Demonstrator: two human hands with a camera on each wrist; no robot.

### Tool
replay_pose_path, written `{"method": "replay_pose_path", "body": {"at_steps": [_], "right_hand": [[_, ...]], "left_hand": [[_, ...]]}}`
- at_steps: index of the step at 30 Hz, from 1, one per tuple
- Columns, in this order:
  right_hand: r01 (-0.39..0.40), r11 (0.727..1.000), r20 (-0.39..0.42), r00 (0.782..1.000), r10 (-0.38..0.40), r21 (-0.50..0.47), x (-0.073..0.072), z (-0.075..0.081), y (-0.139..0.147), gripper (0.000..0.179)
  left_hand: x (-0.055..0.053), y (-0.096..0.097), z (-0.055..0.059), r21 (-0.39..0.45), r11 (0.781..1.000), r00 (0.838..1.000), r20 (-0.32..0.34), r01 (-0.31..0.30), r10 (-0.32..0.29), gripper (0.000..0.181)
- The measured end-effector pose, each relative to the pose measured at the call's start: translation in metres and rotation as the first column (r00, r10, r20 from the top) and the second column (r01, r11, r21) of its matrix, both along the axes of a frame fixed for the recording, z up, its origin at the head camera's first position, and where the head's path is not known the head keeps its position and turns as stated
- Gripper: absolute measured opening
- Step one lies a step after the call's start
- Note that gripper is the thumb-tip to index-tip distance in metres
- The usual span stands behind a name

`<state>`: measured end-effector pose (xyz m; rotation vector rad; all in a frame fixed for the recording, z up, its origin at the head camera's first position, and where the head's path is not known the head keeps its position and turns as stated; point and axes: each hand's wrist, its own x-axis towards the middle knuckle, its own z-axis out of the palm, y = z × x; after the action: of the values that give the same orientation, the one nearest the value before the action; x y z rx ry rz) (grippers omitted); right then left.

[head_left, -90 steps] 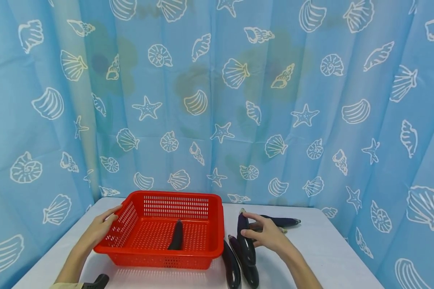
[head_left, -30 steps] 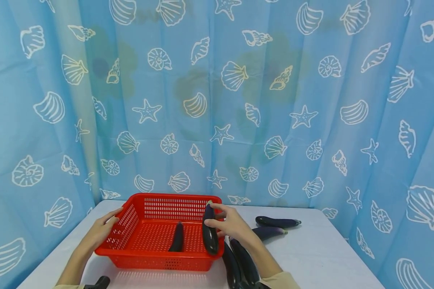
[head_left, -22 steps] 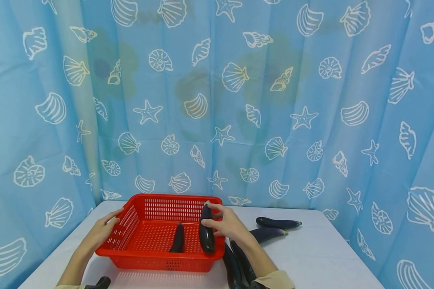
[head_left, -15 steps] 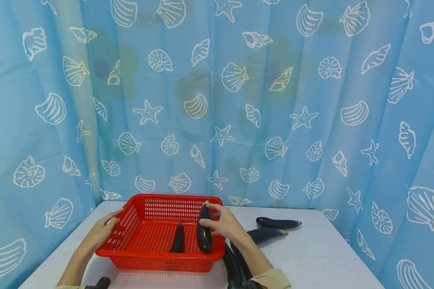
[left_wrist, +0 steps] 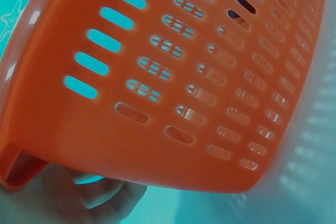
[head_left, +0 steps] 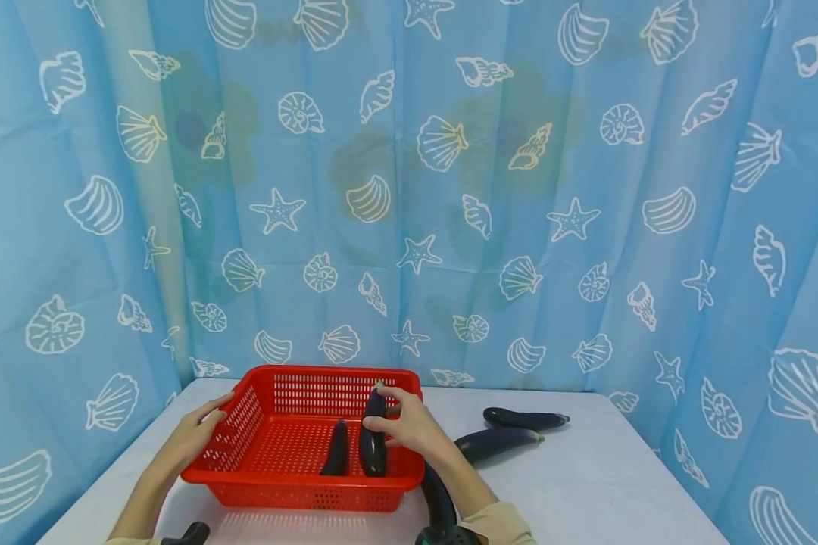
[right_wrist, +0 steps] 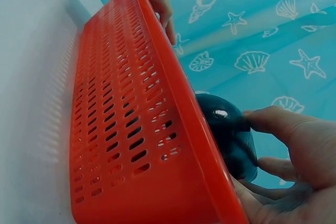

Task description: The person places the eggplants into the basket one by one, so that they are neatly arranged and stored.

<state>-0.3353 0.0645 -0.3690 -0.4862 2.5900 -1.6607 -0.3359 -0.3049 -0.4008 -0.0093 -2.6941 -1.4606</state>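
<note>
A red perforated plastic basket (head_left: 273,493) sits on the white table. My left hand (head_left: 191,435) grips its left rim; in the left wrist view the hand's fingers (left_wrist: 118,203) show beside the basket wall (left_wrist: 68,135). Inside the basket's right half, my right hand (head_left: 409,425) holds a dark purple eggplant (head_left: 373,446) by its upper part, thumb on one side and fingers on the other. The right wrist view shows this eggplant's rounded end (right_wrist: 223,124) just over the rim. Another eggplant (head_left: 336,450) lies on the basket floor, left of the held one.
Right of the basket, two eggplants lie on the table, one farther back (head_left: 526,420) and one nearer (head_left: 497,443). A further eggplant (head_left: 439,496) lies by the basket's front right corner, partly behind my right forearm. A blue seashell-print curtain (head_left: 409,189) hangs behind the table.
My right hand has picked up an eggplant from the pile on the right, carried it left over the rim and lowered it into the basket. My left hand has stayed on the rim.
</note>
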Motion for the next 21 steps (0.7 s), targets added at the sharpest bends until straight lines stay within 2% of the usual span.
{"method": "replay_pose_path", "body": {"at_steps": [13,21], "right_hand": [[0.016,1.0,-0.009,1.0,-0.016,0.02,-0.001,0.002,-0.008,0.069],[0.001,1.0,-0.005,1.0,-0.001,0.018,-0.002,-0.004,-0.019,0.066]], "left_hand": [[-0.001,0.0,0.001,-0.024,1.0,1.0,-0.009,-0.005,0.004,0.054],[-0.001,0.0,-0.002,-0.013,1.0,1.0,-0.006,-0.004,0.004,0.055]]}}
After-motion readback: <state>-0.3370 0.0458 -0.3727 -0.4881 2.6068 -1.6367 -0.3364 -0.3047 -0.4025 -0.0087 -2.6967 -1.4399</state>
